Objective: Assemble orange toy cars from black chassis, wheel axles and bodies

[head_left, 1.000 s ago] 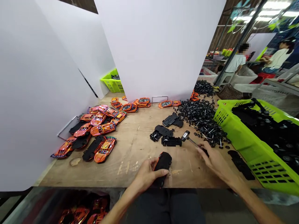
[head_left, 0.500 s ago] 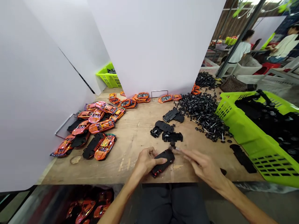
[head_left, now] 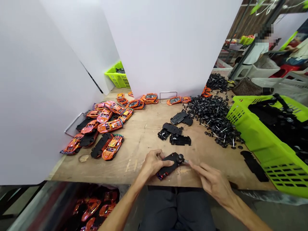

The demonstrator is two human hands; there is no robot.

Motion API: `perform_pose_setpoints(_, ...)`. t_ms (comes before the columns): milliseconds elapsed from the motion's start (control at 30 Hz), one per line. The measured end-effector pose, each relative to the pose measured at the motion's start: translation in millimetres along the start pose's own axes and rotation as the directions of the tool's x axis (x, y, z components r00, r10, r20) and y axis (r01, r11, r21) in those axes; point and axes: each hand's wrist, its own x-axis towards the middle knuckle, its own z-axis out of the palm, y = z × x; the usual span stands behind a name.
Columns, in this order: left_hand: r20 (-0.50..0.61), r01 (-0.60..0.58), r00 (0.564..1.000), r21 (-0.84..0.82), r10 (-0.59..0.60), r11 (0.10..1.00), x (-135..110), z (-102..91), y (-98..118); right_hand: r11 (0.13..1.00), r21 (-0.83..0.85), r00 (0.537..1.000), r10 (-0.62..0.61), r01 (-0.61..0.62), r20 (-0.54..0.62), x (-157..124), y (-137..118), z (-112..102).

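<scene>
Near the table's front edge, my left hand [head_left: 154,164] is closed on a toy car [head_left: 169,163], thumb across its black underside. A red edge shows at the car's near end. My right hand [head_left: 211,178] is closed on a small hammer [head_left: 181,158] with a dark round head and thin metal shaft. The hammer's head is at the right far end of the car; whether it touches cannot be made out. Just beyond lie several black car chassis [head_left: 180,140]. A heap of black wheels on metal axles [head_left: 214,118] spreads to their right.
Orange toy cars [head_left: 110,125] are piled at the left. A green crate [head_left: 255,154] of black parts stands at the right, beside a loose black chassis [head_left: 254,166]. White panels [head_left: 168,48] rise behind the table. More orange cars [head_left: 90,208] lie below the left edge. A person [head_left: 256,51] sits beyond.
My right hand has brought the hammer's head down and closer to the toy car's end. My left hand keeps its hold on the car. The whole view has shifted slightly.
</scene>
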Motion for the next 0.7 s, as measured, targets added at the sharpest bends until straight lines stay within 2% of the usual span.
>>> perform_pose_setpoints(100,-0.007,-0.002,1.000,0.008,0.002,1.000,-0.1,0.6,0.8,0.999,0.039,0.995,0.034,-0.031,-0.090,0.0,1.2,1.6)
perform_pose_setpoints(200,-0.003,0.004,1.000,0.001,-0.004,1.000,0.4,1.6,0.1,0.998,0.061,0.999,0.034,-0.032,-0.030,11.6,0.1,3.9)
perform_pose_setpoints(300,-0.029,-0.003,1.000,-0.012,0.003,1.000,1.5,2.3,-2.0,0.995,0.049,0.984,0.091,-0.085,-0.150,26.3,0.5,8.2)
perform_pose_setpoints(367,-0.016,0.008,1.000,-0.017,-0.008,1.000,1.9,2.0,-3.6,0.997,0.061,0.987,0.058,-0.049,-0.148,30.4,1.8,11.6)
perform_pose_setpoints(433,0.000,0.020,1.000,-0.013,-0.020,1.000,1.8,1.4,-4.9,0.998,0.064,0.991,0.033,-0.024,-0.132,27.1,2.3,13.9)
perform_pose_setpoints(533,-0.007,0.033,0.999,0.001,-0.033,0.999,1.3,1.3,-6.0,0.998,0.007,0.978,0.057,-0.057,-0.203,11.0,0.0,13.9)
perform_pose_setpoints(633,-0.003,0.051,0.999,0.021,-0.051,0.998,0.7,3.4,-6.2,0.995,-0.092,0.996,0.035,-0.043,-0.086,-6.5,-2.3,9.8)
perform_pose_setpoints(700,-0.023,0.042,0.999,0.049,-0.041,0.998,-1.0,4.5,-5.7,0.993,-0.081,0.994,0.082,-0.088,-0.076,-12.6,0.4,3.7)
